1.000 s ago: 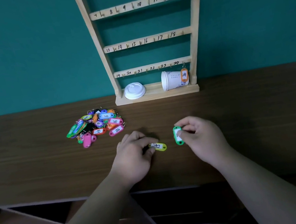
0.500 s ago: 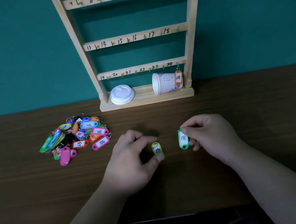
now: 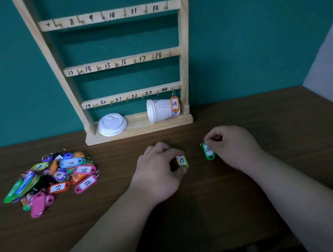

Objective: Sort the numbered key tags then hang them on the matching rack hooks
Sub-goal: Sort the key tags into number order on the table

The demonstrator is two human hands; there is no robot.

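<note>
Now the left hand [image 3: 157, 170] pinches a yellow tag [image 3: 182, 161] marked 15, the right hand [image 3: 232, 147] pinches a green tag [image 3: 208, 151] marked 18, both over the table [image 3: 270, 132], near the rack [image 3: 121, 62]; other tags [image 3: 57, 179] lie piled far left.

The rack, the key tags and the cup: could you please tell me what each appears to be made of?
The rack looks like pale bare wood, with numbers inked straight onto it. The key tags, like the yellow tag and green tag being pinched, look like glossy coloured plastic with white paper inserts. The cup seems matt white paper, though that is less sure.
</note>
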